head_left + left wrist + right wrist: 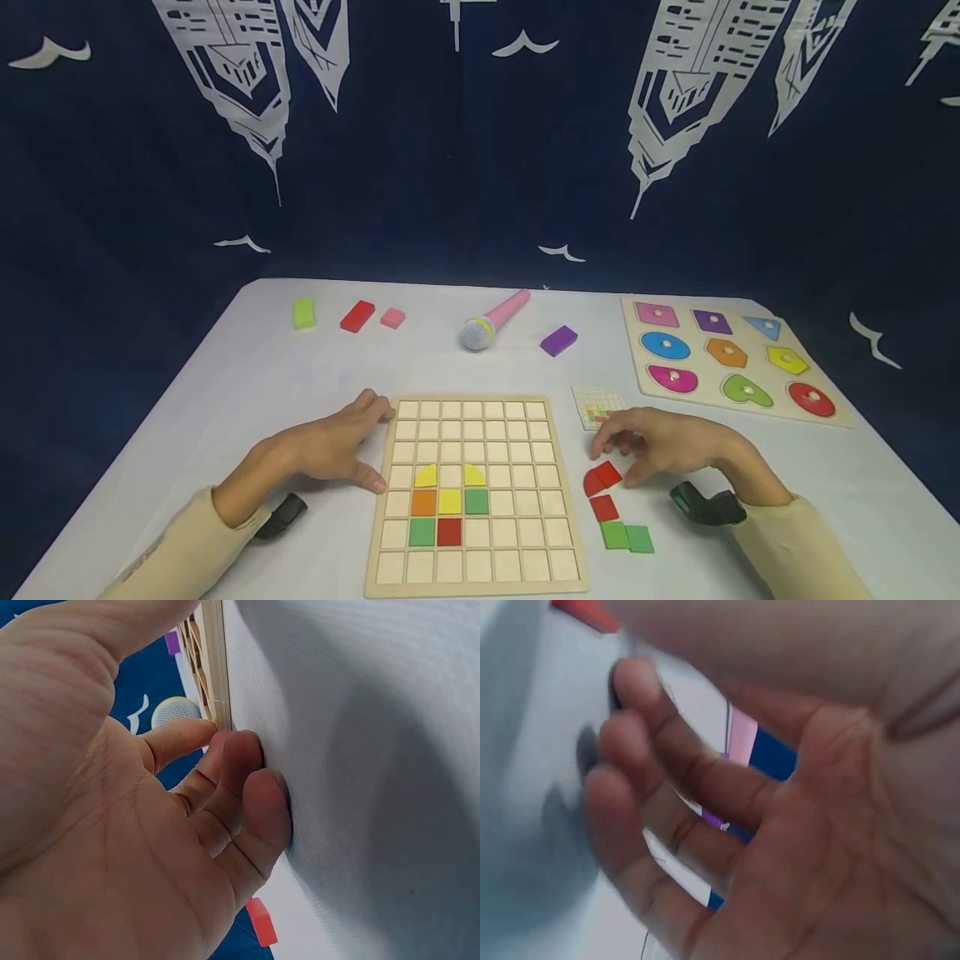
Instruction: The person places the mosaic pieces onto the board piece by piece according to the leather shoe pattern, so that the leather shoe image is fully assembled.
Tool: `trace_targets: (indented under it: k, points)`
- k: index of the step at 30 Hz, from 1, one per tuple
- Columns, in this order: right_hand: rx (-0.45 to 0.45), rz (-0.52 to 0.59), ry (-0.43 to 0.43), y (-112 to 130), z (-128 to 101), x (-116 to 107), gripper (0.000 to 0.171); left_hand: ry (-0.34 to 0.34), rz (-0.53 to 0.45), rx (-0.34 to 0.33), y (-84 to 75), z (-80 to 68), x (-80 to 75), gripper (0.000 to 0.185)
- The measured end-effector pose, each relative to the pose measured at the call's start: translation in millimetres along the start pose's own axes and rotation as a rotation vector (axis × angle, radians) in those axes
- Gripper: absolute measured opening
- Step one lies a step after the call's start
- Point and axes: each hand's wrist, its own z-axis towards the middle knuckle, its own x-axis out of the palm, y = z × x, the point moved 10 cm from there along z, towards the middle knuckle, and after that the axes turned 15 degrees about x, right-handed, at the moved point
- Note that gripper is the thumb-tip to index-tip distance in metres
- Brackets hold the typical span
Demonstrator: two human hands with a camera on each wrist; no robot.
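My right wrist view is mostly blurred palm and fingers; behind them I make out only slivers of pink, purple and blue, and a red scrap at the top edge that I cannot identify. My left wrist view is nearly as crowded — the palm fills it, with just the edge of the wooden grid board (214, 667) showing past the fingers. Both forearms run out of the bottom of the head view.

From the head camera, my left hand (330, 446) lies flat on the white table (225, 392) against the board's (472, 492) left edge, fingers relaxed and a little apart, their tips touching the frame, thumb near the row with the yellow pieces (450, 477). It grips nothing.

My right hand (667, 442) hovers low to the right of the board, fingers loosely bent and spread, tips just over the red pieces (602, 477) lying loose on the table. Whether they touch the nearest red piece I cannot tell. Two green pieces (627, 536) lie just beyond the reds, nearer me, and a small pattern card (597, 404) sits just past the fingertips.
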Motion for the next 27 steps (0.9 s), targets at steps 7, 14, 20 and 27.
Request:
trace_targets:
  k: [7,14,20,27]
  points:
    - [0.038,-0.059,-0.034,4.3,2.3,2.7,0.041,-0.009,0.001,-0.012,1.5,-0.1,-1.7,0.083]
    - [0.067,-0.065,-0.038,4.7,4.2,8.0,0.041,-0.003,0.000,-0.012,1.7,-0.7,0.3,0.082]
    - [0.104,-0.108,-0.076,4.2,5.5,8.5,0.038,-0.003,0.009,-0.006,-0.3,-1.2,0.1,0.081]
    - [0.090,-0.105,-0.088,5.4,7.1,7.2,0.032,-0.013,0.018,-0.004,-0.9,-0.8,-0.5,0.080]
